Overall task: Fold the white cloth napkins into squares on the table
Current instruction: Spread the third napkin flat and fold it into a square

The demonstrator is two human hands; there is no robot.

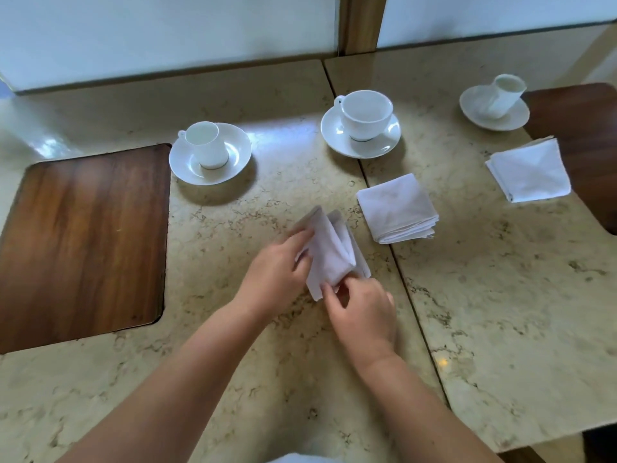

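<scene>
A white cloth napkin (329, 252) is half folded and raised off the marble table (233, 329) at its centre. My left hand (277, 272) grips its left side, thumb and fingers round the cloth. My right hand (362, 315) pinches its near lower edge. Two folded white napkins lie flat as squares to the right: one (397, 208) just right of my hands, another (529, 172) further right near the table edge.
Three white cups on saucers stand along the far side: left (210, 152), middle (360, 123), right (495, 103). A dark wooden inlay (83, 242) fills the table's left part. A seam runs between two tabletops. A dark wooden chair (581, 142) stands at the right.
</scene>
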